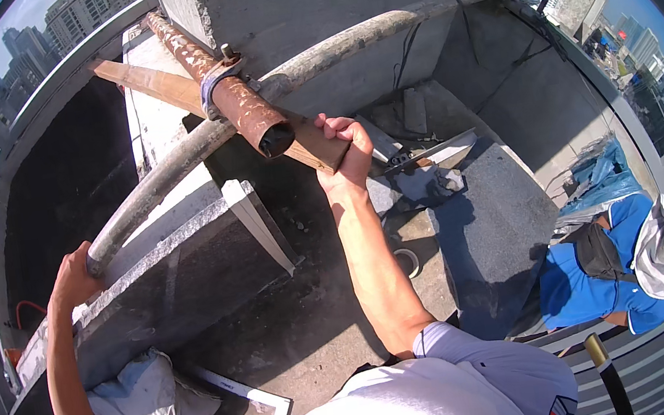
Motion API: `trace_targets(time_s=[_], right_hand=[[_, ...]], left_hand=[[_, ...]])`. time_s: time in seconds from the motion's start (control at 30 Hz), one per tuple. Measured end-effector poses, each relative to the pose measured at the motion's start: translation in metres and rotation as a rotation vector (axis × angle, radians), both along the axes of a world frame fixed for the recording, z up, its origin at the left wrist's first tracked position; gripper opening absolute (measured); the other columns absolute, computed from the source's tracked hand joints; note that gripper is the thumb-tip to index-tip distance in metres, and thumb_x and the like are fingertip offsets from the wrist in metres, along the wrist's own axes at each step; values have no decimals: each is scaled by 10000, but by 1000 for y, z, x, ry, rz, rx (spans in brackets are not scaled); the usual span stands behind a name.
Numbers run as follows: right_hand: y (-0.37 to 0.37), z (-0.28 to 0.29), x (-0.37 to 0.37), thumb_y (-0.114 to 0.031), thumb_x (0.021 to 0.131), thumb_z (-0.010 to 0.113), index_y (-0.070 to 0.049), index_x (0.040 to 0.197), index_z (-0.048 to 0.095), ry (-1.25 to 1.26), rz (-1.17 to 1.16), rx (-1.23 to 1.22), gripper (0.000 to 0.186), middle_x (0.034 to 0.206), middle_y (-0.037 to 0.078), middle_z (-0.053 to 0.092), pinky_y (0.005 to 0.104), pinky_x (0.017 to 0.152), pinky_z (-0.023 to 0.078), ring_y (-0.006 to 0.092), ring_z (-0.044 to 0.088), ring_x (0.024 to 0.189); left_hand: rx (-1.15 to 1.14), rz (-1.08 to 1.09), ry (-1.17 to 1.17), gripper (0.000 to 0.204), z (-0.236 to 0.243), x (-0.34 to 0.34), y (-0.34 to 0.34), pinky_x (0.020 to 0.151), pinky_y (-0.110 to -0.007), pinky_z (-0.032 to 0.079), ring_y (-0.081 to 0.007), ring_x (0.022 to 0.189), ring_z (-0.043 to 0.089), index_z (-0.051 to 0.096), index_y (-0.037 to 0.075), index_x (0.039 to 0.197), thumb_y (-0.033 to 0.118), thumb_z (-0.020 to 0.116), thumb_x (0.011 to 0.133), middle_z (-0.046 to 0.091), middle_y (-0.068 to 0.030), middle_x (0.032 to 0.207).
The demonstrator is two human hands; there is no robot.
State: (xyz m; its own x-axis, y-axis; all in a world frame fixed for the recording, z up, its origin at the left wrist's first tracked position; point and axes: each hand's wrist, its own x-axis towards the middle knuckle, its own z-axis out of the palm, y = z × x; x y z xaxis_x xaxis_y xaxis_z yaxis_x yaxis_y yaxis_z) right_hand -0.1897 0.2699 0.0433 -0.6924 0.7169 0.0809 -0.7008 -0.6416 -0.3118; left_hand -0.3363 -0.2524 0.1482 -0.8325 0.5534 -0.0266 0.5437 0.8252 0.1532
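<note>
Right hand (pixel 348 150) grasps the near end of the board (pixel 162 87), fingers bent over its edge, palm up against the end. Left hand (pixel 77 277) is wrapped round the near end of the grey pipe (pixel 327 54), beside the low wall (pixel 187 266); the undersides of those fingers I can't see.

Doing this well, I'd judge: keep both grips firm and move board and pipe slowly, since each looks long and likely swings wide at the far end. Keep right fingers clear of the gap between board and rusty pipe (pixel 255 115); looks like a pinch spot. Watch the clamp (pixel 218 88) at the crossing; can't tell how tight it is, so best not to count on it. Splinters possible on the board's cut end.

Board sits under the rusty pipe, in front of the person. Long axis is diagonal: far end upper left, near end lower right, in the right hand. Whether it touches either pipe, can't tell.

Grey pipe lies crosswise, from the left hand up to the far right; its curve may be partly lens bend. Rusty pipe crosses over it, hollow end facing lower right, toward the person, roughly alongside the board's line.
</note>
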Motion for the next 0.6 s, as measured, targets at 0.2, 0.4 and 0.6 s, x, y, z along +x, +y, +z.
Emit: trace_targets(time_s=[0.2, 0.4, 0.6], right_hand=[[-5, 5, 1, -90, 821, 551, -57, 760, 660, 0, -27, 10, 130, 811, 82, 640, 488, 1075, 532, 306, 686, 1021], [-1, 9, 3, -91, 832, 527, -76, 790, 615, -20, -43, 30, 99, 840, 77, 637, 471, 1046, 541, 294, 692, 1026], [5, 46, -6, -51, 770, 520, -52, 809, 612, 22, -26, -3, 99, 816, 110, 642, 487, 1001, 577, 326, 702, 939]], left_hand=[[-61, 46, 84, 500, 13, 16, 10, 853, -521, 589, -488, 957, 730, 745, 30, 1071, 71, 747, 573, 754, -262, 923], [-71, 75, 180, 482, 9, 22, 14, 800, -534, 587, -475, 916, 733, 686, 69, 1070, 69, 744, 592, 748, -223, 872], [55, 130, 478, 385, 16, 25, 13, 778, -509, 576, -406, 927, 760, 633, 130, 1094, 105, 792, 744, 773, -126, 944]])
